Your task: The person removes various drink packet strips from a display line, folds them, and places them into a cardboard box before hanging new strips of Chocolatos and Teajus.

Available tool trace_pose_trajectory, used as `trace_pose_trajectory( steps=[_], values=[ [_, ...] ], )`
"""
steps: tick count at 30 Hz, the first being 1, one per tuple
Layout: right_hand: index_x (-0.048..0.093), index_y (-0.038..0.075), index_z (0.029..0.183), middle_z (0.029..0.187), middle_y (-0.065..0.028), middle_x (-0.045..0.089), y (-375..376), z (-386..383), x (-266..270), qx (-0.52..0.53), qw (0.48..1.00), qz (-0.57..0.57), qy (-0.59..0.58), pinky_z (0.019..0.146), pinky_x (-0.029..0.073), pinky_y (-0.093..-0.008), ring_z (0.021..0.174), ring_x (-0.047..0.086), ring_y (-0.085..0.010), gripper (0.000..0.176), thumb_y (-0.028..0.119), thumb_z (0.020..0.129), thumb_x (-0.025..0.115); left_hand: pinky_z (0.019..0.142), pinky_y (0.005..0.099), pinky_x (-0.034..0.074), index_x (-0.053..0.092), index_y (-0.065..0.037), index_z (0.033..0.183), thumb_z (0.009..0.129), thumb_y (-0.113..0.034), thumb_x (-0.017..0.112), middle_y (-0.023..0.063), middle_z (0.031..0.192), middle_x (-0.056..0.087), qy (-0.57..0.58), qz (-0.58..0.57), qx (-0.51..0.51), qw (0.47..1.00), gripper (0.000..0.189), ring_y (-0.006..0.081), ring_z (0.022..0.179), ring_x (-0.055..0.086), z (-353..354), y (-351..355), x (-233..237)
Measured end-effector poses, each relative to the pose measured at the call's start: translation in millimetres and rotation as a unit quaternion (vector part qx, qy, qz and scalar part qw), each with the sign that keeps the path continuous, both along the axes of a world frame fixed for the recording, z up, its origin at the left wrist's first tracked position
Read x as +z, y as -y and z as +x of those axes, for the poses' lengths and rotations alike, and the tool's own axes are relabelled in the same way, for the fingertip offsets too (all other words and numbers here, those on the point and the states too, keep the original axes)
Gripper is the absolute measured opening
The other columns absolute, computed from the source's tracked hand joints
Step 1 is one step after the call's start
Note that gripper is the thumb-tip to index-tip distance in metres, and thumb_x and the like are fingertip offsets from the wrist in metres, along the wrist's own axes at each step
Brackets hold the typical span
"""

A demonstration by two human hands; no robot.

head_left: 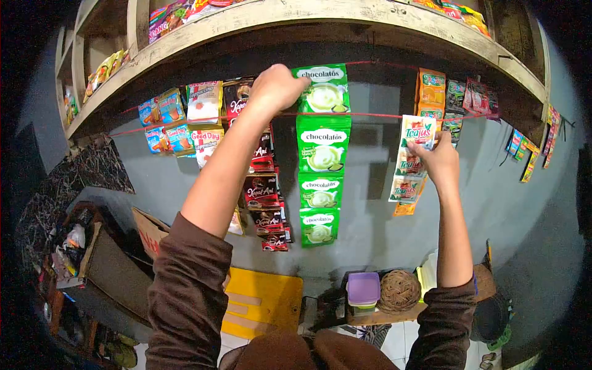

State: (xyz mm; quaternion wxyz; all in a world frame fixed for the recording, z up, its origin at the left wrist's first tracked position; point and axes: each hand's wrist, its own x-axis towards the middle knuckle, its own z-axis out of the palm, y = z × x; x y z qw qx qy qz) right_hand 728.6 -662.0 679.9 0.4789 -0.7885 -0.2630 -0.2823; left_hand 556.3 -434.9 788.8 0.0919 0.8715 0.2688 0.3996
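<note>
A strip of green Chocolatos sachets (pixel 323 148) hangs down the middle of the wall, crossed by a red string (pixel 370 115). My left hand (pixel 279 89) is closed at the top left edge of this strip, with some fingertips hidden. Farther right, my right hand (pixel 436 159) pinches a short strip of white Teajus sachets (pixel 407 166) by its right side. The Teajus strip hangs in front of orange sachets (pixel 430 86). Just left of the green strip are dark red Kapal Api coffee sachets (pixel 261 191), partly behind my left forearm.
Blue and white Good Day sachets (pixel 166 137) hang at the left. A wooden shelf (pixel 320 28) with packets runs overhead. Below are a yellow board (pixel 271 290), a purple container (pixel 364 288) and a ball of brown twine (pixel 401 291). More small sachets (pixel 524 151) hang far right.
</note>
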Motion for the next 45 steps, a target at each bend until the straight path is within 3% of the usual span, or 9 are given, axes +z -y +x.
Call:
trace_pose_trajectory(
  steps=[5,7,13,16,20,24,30,40,45],
  values=[
    [0.049,0.0,0.09,0.071,-0.0109,0.06,9.0,-15.1,24.9,-0.019,0.999,0.002,-0.028,0.053,0.044,-0.0308,0.059,0.058,-0.0205,0.049,0.032,0.06,0.07,0.063,0.0344,0.044,0.062,-0.001,0.077,0.069,-0.027,0.058,0.0127,0.07,0.059,0.049,-0.105,-0.094,0.989,0.027,0.0228,0.062,0.056,-1.1,2.6,19.5],
    [0.051,-0.001,0.085,0.069,-0.007,0.059,6.9,-5.4,30.6,0.258,0.963,0.045,-0.068,0.048,0.042,-0.0253,0.055,0.054,-0.0108,0.042,0.03,0.064,0.068,0.057,0.0292,0.041,0.059,-0.001,0.083,0.073,-0.026,0.055,0.007,0.069,0.057,0.058,-0.141,-0.136,0.979,0.027,0.0161,0.058,0.051,6.5,-6.7,22.4],
    [0.05,0.001,0.085,0.078,-0.006,0.059,1.0,-19.2,43.3,0.392,0.903,0.148,-0.092,0.057,0.041,-0.02,0.063,0.053,-0.0063,0.013,0.011,0.078,0.055,0.06,0.0275,0.042,0.054,0.0,0.086,0.08,-0.016,0.043,0.0061,0.075,0.056,0.151,-0.266,-0.188,0.934,0.02,0.0122,0.064,0.05,17.8,1.0,29.3],
    [0.044,0.003,0.094,0.083,-0.0069,0.06,-0.7,-18.1,46.3,0.444,0.874,0.164,-0.112,0.061,0.043,-0.022,0.07,0.056,-0.0089,0.021,0.009,0.077,0.055,0.075,0.0316,0.042,0.048,0.007,0.094,0.081,-0.004,0.032,0.0133,0.091,0.054,0.336,-0.359,-0.385,0.781,0.024,0.0211,0.077,0.051,26.3,6.3,34.4],
    [0.043,0.003,0.096,0.085,-0.007,0.059,-3.4,-27.7,43.2,0.493,0.841,0.184,-0.125,0.069,0.043,-0.0232,0.077,0.056,-0.0101,0.024,0.005,0.076,0.055,0.089,0.033,0.033,0.045,0.007,0.1,0.082,-0.003,0.031,0.0175,0.106,0.046,0.393,-0.264,-0.413,0.778,0.025,0.0234,0.097,0.045,15.6,6.1,29.4],
    [0.043,0.002,0.096,0.086,-0.008,0.059,-7.9,-26.9,34.2,0.512,0.833,0.179,-0.106,0.069,0.044,-0.0241,0.076,0.056,-0.0106,0.024,0.004,0.076,0.054,0.09,0.0407,0.034,0.044,0.005,0.101,0.082,-0.008,0.034,0.0178,0.104,0.048,0.403,-0.243,-0.638,0.61,0.025,0.0281,0.1,0.045,5.5,3.9,17.1],
    [0.044,0.002,0.094,0.085,-0.0084,0.059,-2.4,-27.8,24.1,0.505,0.833,0.18,-0.138,0.066,0.044,-0.0229,0.074,0.056,-0.0103,0.022,0.006,0.076,0.055,0.081,0.032,0.042,0.051,-0.004,0.095,0.08,-0.026,0.048,0.0086,0.094,0.056,0.218,-0.484,-0.527,0.663,0.027,0.0185,0.087,0.054,-15.2,41.2,-22.8],
    [0.044,0.003,0.091,0.082,-0.0057,0.058,-12.7,-24.7,18.3,0.522,0.819,0.177,-0.161,0.058,0.043,-0.0203,0.07,0.054,-0.007,0.019,0.006,0.076,0.055,0.078,0.0313,0.043,0.049,0.003,0.095,0.08,-0.01,0.048,0.0123,0.093,0.055,0.26,-0.357,-0.418,0.794,0.02,0.0197,0.083,0.054,35.2,26.2,17.0],
    [0.044,0.004,0.09,0.081,-0.0039,0.058,-9.2,-35.4,16.2,0.544,0.801,0.214,-0.126,0.061,0.042,-0.0199,0.069,0.052,-0.0058,0.017,0.004,0.076,0.054,0.071,0.0325,0.045,0.034,0.006,0.104,0.072,-0.005,0.056,0.0154,0.093,0.052,0.321,-0.269,-0.485,0.768,0.041,0.0222,0.08,0.054,31.8,23.0,1.4]
  ],
)
